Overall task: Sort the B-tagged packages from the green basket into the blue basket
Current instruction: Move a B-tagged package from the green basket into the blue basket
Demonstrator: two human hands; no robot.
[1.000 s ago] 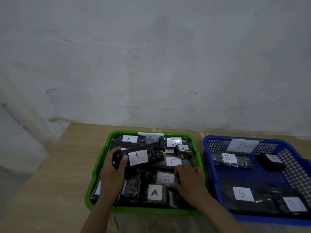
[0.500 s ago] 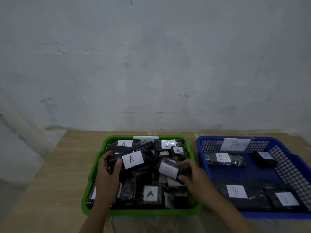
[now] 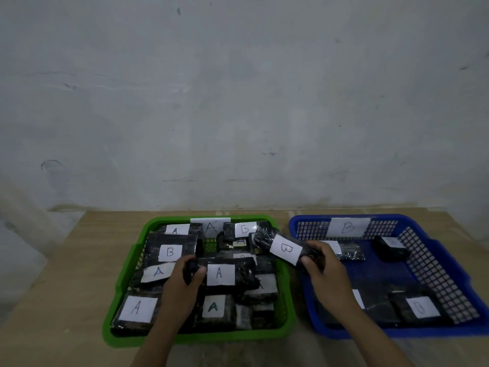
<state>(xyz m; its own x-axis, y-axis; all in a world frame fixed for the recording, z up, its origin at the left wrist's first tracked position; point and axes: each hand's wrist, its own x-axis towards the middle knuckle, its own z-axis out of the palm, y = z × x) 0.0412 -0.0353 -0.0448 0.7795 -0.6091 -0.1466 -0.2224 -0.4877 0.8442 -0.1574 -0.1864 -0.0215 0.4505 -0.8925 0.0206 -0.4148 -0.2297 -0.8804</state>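
We see the right hand holding a black wrapped package with a B label. The fingers are curled around its right end and the thumb presses on the near side, so the package is pinched firmly. It is lifted and tilted, and it hangs over the gap where the right rim of the green basket meets the left rim of the blue basket.

Just behind this grip, on the floor of the blue basket, lies another B package, partly hidden by the fingers. Further right of the grip we see a small dark package near the mesh wall, and nearer to us one with a pale B label.

The left hand grips the left end of a long package with an A label inside the green basket; the thumb lies on top and the fingers wrap under it. Just left of this grip and behind it lies a package marked B, and one more B package is at the far wall. Around this hand lie several A packages. Both baskets stand on a wooden table.
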